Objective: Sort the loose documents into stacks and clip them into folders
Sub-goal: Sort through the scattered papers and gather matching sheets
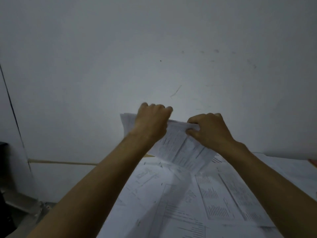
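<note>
You are holding a thick stack of papers [178,145] up in front of the pale wall [154,48], raised above the surface [147,155], with both of your arms reaching forward. Your left hand [151,122] grips the top edge of the stack near its left part, with the fingers [159,107] curled over the edge, so the knuckles point to the wall. Your right hand [208,129] grips the same top edge more to the right, and here the fingers are also curled, pinching the upper sheets between thumb and fingertips. The stack hangs down from your 2 hands and tilts toward you, and its printed face with tables of text is visible between the wrists. Its lower edge is near the loose documents [197,194], but I cannot tell if it touches them. These loose documents lie spread below, overlapping each other, and they cover almost all the surface in the lower right part of the view. At the far left there is a dark object [5,186], too blurred to identify.
</note>
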